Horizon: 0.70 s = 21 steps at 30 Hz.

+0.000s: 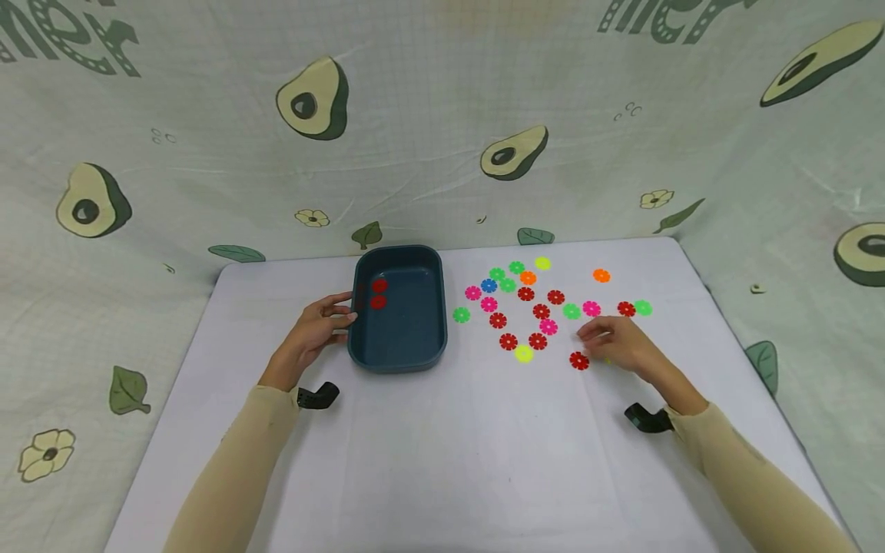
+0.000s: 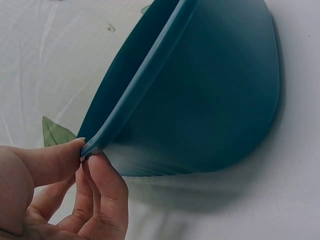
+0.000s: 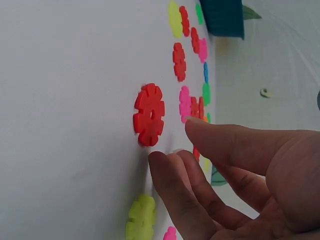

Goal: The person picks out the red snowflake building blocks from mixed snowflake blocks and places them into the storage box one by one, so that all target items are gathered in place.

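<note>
A dark teal plastic tray (image 1: 401,338) stands left of centre on the table, with two red notched discs (image 1: 379,286) inside it. My left hand (image 1: 314,334) pinches the tray's left rim (image 2: 140,75) between thumb and fingers. My right hand (image 1: 618,343) hovers low over the right side of the table, its thumb and fingertips apart and nothing between them. Just beyond its fingertips lies a red flower-shaped notched disc (image 3: 149,115). A yellow disc (image 3: 141,220) lies below the fingers in the right wrist view and is mostly hidden by the hand in the head view.
Several red, pink, green, orange, blue and yellow discs lie flat between the tray and my right hand, among them a yellow one (image 1: 524,354). An orange disc (image 1: 601,276) sits farther back. A white cloth covers the table (image 1: 442,461), and a patterned curtain (image 1: 415,153) hangs behind it.
</note>
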Tool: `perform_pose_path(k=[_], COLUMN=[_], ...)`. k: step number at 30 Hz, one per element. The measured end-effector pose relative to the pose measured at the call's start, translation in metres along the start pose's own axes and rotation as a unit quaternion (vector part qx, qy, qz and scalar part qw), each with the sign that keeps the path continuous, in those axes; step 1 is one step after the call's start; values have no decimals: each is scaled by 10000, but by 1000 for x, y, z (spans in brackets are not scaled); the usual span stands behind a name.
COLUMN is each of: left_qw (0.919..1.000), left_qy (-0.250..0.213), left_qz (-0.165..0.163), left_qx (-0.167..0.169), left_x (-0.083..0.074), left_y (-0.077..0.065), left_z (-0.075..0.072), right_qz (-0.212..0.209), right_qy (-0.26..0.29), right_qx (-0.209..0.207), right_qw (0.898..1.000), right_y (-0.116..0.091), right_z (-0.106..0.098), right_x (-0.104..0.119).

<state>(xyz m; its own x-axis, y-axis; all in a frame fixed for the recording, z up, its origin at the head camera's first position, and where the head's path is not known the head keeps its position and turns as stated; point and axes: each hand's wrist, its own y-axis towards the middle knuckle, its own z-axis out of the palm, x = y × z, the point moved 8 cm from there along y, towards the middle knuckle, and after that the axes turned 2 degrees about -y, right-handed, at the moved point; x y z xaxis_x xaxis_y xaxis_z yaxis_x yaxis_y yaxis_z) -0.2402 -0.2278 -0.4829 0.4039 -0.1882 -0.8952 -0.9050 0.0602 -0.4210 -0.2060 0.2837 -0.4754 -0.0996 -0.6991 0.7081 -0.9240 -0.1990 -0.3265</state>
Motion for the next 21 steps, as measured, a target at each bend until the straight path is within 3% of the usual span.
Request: perform_pose_path(k=[21], left_qw=[10000], left_qy=[-70], left_qz=[12], left_qx=[-12], left_x=[-2], left_y=[-1], left_z=[1], right_qz=[-354], right_qy=[-802], right_qx=[-158], right_qw=[9960], right_y=[-2], right_z=[21], right_x=[6])
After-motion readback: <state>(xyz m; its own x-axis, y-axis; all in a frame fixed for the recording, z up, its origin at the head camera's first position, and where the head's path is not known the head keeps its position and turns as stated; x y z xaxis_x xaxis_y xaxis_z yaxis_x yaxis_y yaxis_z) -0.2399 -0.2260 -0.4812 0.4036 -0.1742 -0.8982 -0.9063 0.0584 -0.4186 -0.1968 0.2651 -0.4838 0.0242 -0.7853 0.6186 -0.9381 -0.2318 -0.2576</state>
